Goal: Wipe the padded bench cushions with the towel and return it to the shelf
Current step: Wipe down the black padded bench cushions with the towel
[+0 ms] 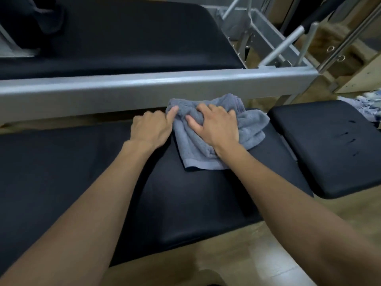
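A crumpled grey towel (pixel 246 129) lies on the far edge of the long black padded bench cushion (pixel 185 203). My right hand (pixel 216 126) presses down on its middle, fingers bunching the cloth. My left hand (pixel 152 131) sits just left of it, thumb and forefinger pinching the towel's left corner. A second, smaller black cushion (pixel 329 145) lies to the right across a narrow gap. No shelf is visible.
A grey metal frame rail (pixel 144 89) runs across just behind the towel. Behind it lies another black padded platform (pixel 123 38). Metal bars and a padded handle (pixel 288 42) stand at the upper right. Wooden floor (pixel 257 254) shows below.
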Available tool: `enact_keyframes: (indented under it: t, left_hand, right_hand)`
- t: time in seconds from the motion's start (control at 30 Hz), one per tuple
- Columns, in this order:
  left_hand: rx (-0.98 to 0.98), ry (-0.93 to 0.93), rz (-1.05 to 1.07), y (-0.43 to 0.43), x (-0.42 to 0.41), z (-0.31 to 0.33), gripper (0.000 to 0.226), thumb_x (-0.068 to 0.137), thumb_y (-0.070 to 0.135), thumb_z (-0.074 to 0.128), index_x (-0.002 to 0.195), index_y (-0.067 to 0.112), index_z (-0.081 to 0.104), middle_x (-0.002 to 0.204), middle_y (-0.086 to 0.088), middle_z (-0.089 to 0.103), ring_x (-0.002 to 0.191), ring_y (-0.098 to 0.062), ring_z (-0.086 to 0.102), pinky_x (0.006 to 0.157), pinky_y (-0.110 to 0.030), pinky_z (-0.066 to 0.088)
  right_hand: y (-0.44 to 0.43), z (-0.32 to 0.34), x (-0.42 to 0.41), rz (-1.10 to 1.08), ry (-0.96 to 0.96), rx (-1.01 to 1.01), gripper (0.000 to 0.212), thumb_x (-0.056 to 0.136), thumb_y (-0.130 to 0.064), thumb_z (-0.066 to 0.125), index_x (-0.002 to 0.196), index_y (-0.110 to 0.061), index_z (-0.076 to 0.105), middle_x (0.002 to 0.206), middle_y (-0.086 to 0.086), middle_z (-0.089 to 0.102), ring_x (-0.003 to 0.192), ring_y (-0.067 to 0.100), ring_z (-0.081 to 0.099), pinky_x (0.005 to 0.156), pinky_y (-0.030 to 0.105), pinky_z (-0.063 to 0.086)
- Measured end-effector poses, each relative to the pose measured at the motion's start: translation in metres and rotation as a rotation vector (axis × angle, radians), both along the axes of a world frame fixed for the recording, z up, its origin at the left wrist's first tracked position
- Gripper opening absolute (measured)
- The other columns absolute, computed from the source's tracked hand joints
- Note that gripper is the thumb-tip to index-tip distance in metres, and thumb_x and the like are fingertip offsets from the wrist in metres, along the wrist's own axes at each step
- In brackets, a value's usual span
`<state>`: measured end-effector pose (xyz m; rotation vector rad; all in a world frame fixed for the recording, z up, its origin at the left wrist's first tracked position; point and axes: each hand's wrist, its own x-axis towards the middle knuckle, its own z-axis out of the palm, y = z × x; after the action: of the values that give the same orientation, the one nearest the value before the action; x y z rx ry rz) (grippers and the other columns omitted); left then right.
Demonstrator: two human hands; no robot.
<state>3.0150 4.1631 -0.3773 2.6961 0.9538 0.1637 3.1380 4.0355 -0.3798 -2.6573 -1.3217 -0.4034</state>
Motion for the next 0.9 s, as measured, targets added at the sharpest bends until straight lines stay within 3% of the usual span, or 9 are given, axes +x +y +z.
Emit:
enact_keyframes:
  t: [0.17, 0.33, 0.5, 0.6, 0.77, 0.9]
  left_hand:
    - [0.050, 0.156, 0.025, -0.001, 0.009, -0.003, 0.084, 0.095, 0.059, 0.000, 0.108, 0.011, 0.068, 0.110, -0.017, 0.069, 0.109, -0.033, 0.058, 0.113, -0.053, 0.022]
    - [-0.028, 0.199, 0.116, -0.005, 0.016, 0.008, 0.092, 0.093, 0.064, 0.001, 0.116, 0.000, 0.063, 0.121, -0.025, 0.063, 0.117, -0.038, 0.055, 0.114, -0.054, 0.020]
    - [-0.171, 0.325, 0.201, -0.010, 0.034, 0.030, 0.090, 0.091, 0.069, 0.002, 0.139, 0.006, 0.045, 0.142, -0.023, 0.047, 0.129, -0.041, 0.044, 0.111, -0.059, 0.024]
    - [-0.151, 0.251, 0.072, -0.029, 0.050, 0.028, 0.080, 0.096, 0.062, 0.008, 0.132, 0.006, 0.053, 0.136, -0.024, 0.052, 0.127, -0.041, 0.046, 0.112, -0.059, 0.022]
    - [-0.110, 0.047, -0.044, -0.054, 0.071, 0.022, 0.072, 0.100, 0.055, 0.014, 0.100, 0.004, 0.065, 0.115, -0.025, 0.063, 0.107, -0.042, 0.057, 0.094, -0.049, 0.038]
    - [-0.112, -0.017, 0.036, -0.043, 0.088, 0.020, 0.084, 0.097, 0.063, 0.011, 0.109, -0.003, 0.062, 0.118, -0.030, 0.060, 0.107, -0.046, 0.056, 0.087, -0.047, 0.041]
  right_hand:
    - [0.037, 0.000, 0.033, 0.003, 0.043, -0.057, 0.051, 0.097, -0.058, 0.032, 0.111, -0.017, 0.059, 0.105, 0.012, 0.068, 0.098, 0.033, 0.061, 0.082, 0.046, 0.038]
    - [-0.036, -0.003, -0.004, 0.015, -0.018, 0.069, 0.043, 0.091, -0.058, 0.042, 0.098, -0.020, 0.060, 0.088, 0.008, 0.067, 0.083, 0.031, 0.062, 0.071, 0.042, 0.039]
    - [-0.112, 0.010, -0.044, -0.041, 0.038, 0.027, 0.041, 0.089, -0.058, 0.047, 0.096, -0.020, 0.062, 0.084, 0.004, 0.064, 0.077, 0.028, 0.061, 0.068, 0.041, 0.039]
    - [-0.153, 0.010, -0.064, -0.055, 0.054, 0.036, 0.041, 0.090, -0.058, 0.048, 0.094, -0.020, 0.062, 0.082, 0.002, 0.063, 0.074, 0.025, 0.059, 0.067, 0.040, 0.038]
    - [-0.185, 0.003, -0.069, -0.030, 0.024, 0.055, 0.040, 0.089, -0.058, 0.050, 0.092, -0.021, 0.063, 0.079, 0.000, 0.062, 0.070, 0.023, 0.058, 0.066, 0.039, 0.038]
    - [-0.143, 0.005, -0.033, -0.123, 0.029, 0.078, 0.041, 0.089, -0.057, 0.044, 0.091, -0.021, 0.063, 0.078, 0.004, 0.065, 0.072, 0.028, 0.060, 0.069, 0.042, 0.039]
